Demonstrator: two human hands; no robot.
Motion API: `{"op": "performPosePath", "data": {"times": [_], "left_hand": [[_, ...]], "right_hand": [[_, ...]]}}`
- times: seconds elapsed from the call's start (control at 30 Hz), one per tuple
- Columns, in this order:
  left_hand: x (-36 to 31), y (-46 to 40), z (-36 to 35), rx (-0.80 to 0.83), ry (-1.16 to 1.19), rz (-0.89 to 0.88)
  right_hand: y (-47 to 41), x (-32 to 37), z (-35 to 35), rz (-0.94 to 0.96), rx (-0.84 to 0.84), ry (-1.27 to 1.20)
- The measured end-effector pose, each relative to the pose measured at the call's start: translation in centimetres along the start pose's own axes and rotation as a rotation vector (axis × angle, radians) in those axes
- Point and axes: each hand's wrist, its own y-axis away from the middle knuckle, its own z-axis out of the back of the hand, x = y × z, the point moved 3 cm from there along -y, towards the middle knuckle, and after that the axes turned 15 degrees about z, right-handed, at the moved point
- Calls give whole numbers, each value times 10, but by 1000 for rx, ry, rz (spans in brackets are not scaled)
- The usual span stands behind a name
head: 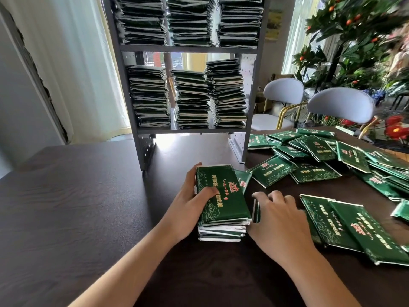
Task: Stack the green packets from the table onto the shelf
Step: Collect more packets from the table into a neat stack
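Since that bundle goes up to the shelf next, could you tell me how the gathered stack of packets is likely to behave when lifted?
The stack of packets will probably shear: its glossy wrappers look slippery and the lower edges already sit uneven. Gripped only by the left hand, it may fan out. Each packet looks thin and slightly floppy.

two hands (190, 202), two chairs (340, 105), one shelf (188, 49) holding six packet stacks (149, 96).

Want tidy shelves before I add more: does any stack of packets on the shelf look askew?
Yes. On the lower shelf, the right stack leans and its packets are offset, with edges jutting out unevenly. The left stack looks squarer.
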Motion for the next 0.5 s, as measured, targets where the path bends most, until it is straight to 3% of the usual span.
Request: {"op": "performPosePath", "data": {"times": [0.13, 0.33, 0.5], "left_hand": [[-1, 1, 0, 10, -14, 3], [-2, 1, 1, 18, -16, 8], [-1, 1, -1, 33, -16, 11]], "right_hand": [[-4, 1, 0, 113, 27, -99], [-3, -2, -3, -2, 16, -1], [-3, -3, -4, 18, -16, -26]]}}
